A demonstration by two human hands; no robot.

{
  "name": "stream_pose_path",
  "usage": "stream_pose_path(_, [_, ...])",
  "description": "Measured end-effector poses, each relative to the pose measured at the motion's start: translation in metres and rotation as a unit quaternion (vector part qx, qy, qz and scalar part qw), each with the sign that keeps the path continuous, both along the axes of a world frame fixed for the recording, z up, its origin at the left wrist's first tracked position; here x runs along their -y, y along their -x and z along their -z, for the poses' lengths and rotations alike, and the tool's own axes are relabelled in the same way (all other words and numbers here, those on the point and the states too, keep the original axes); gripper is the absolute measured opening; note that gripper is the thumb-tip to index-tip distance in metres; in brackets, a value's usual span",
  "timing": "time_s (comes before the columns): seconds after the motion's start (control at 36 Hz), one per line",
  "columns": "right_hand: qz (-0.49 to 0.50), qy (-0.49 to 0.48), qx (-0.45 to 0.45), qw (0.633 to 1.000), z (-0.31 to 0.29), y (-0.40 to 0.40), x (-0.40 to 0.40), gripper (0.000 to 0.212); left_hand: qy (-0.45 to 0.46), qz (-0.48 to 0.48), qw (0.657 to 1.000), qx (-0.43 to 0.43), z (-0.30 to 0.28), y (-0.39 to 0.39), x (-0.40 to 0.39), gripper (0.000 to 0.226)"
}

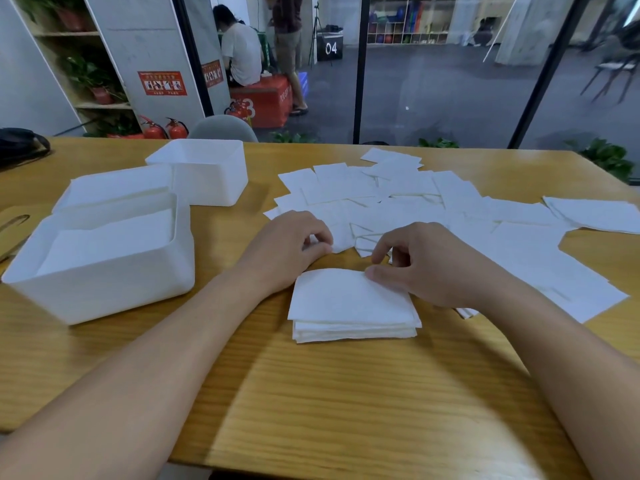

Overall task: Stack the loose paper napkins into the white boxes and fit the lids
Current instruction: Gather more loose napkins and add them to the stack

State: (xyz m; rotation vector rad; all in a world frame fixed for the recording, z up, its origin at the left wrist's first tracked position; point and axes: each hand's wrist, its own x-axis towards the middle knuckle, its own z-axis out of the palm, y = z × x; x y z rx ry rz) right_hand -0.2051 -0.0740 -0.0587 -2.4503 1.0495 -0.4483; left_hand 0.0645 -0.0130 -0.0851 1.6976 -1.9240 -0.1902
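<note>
Your small napkin stack lies on the table right in front of you, between your two hands, its edges roughly square to you. Your right hand rests on its far right corner, thumb on the top sheet, fingers curled. Your left hand pinches the edge of a loose napkin just beyond the stack. The near white box, partly filled, sits to your left, so the stack probably travels leftward, nearer your left hand.

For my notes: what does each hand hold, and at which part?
Left hand pinches a loose white paper napkin at its near edge. Right hand presses its thumb on the napkin stack's far corner.
</note>
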Motion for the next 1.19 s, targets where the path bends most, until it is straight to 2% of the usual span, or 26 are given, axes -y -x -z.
stream_pose_path(0.11, [0.007, 0.009, 0.0, 1.0, -0.001, -0.001, 0.0, 0.02, 0.001, 0.001, 1.0, 0.006, 0.0, -0.001, 0.0, 0.009])
stream_pose_path(0.19, [0.028, 0.031, 0.022, 0.999, 0.001, -0.002, 0.0, 0.017, 0.0, 0.007, 0.999, -0.049, 0.0, -0.004, -0.001, 0.008])
stream_pose_path(0.31, [0.032, 0.068, 0.066, 0.995, 0.004, -0.006, -0.001, 0.042, 0.012, 0.04, 0.996, -0.085, -0.003, -0.002, -0.007, 0.01])
stream_pose_path(0.36, [0.009, 0.094, 0.066, 0.993, 0.004, -0.01, -0.004, 0.045, 0.011, 0.056, 0.995, -0.086, -0.003, 0.002, -0.009, 0.01])
stream_pose_path(0.42, [-0.004, 0.126, 0.057, 0.99, 0.005, -0.014, -0.005, 0.038, 0.009, 0.069, 0.994, -0.088, -0.003, 0.006, -0.01, 0.011])
stream_pose_path(0.5, [-0.008, 0.164, 0.058, 0.985, 0.004, -0.02, -0.005, 0.017, -0.002, 0.077, 0.992, -0.099, -0.004, 0.01, -0.011, 0.01])
stream_pose_path(0.58, [-0.007, 0.169, 0.078, 0.982, 0.002, -0.019, -0.003, 0.007, 0.001, 0.088, 0.99, -0.113, -0.006, 0.009, -0.012, 0.006])
stream_pose_path(0.61, [-0.003, 0.167, 0.087, 0.982, 0.001, -0.018, -0.002, 0.007, 0.006, 0.091, 0.989, -0.117, -0.007, 0.008, -0.013, 0.007])
stream_pose_path(0.67, [0.011, 0.144, 0.122, 0.982, 0.001, -0.014, 0.0, 0.006, 0.012, 0.093, 0.987, -0.127, -0.01, 0.004, -0.013, 0.023])
stream_pose_path(0.78, [0.036, -0.001, 0.262, 0.964, -0.001, -0.006, 0.003, 0.012, 0.011, 0.073, 0.988, -0.136, -0.011, -0.004, -0.014, 0.053])
stream_pose_path(0.83, [0.024, -0.083, 0.333, 0.939, -0.005, -0.005, 0.002, 0.008, 0.023, 0.049, 0.99, -0.134, -0.009, -0.005, -0.012, 0.045])
stream_pose_path(0.89, [0.004, -0.151, 0.379, 0.913, -0.008, -0.004, 0.002, 0.008, 0.042, 0.044, 0.987, -0.146, -0.007, -0.006, -0.01, 0.023])
stream_pose_path(0.92, [-0.006, -0.176, 0.389, 0.904, -0.01, -0.003, 0.002, 0.01, 0.052, 0.045, 0.985, -0.159, -0.008, -0.005, -0.009, 0.014])
stream_pose_path(0.97, [-0.018, -0.214, 0.386, 0.897, -0.012, -0.001, 0.0, 0.013, 0.071, 0.044, 0.979, -0.187, -0.008, -0.005, -0.008, 0.011])
stream_pose_path(1.03, [-0.019, -0.21, 0.345, 0.915, -0.014, 0.002, 0.0, 0.012, 0.093, 0.043, 0.972, -0.212, -0.01, -0.005, -0.009, 0.018])
stream_pose_path(1.11, [-0.023, -0.096, 0.253, 0.963, -0.017, 0.002, -0.003, 0.015, 0.094, 0.051, 0.97, -0.22, -0.015, -0.002, -0.015, 0.021])
stream_pose_path(1.19, [-0.045, -0.077, 0.284, 0.955, -0.023, -0.002, -0.01, 0.035, 0.08, 0.087, 0.973, -0.199, -0.017, 0.0, -0.019, 0.016])
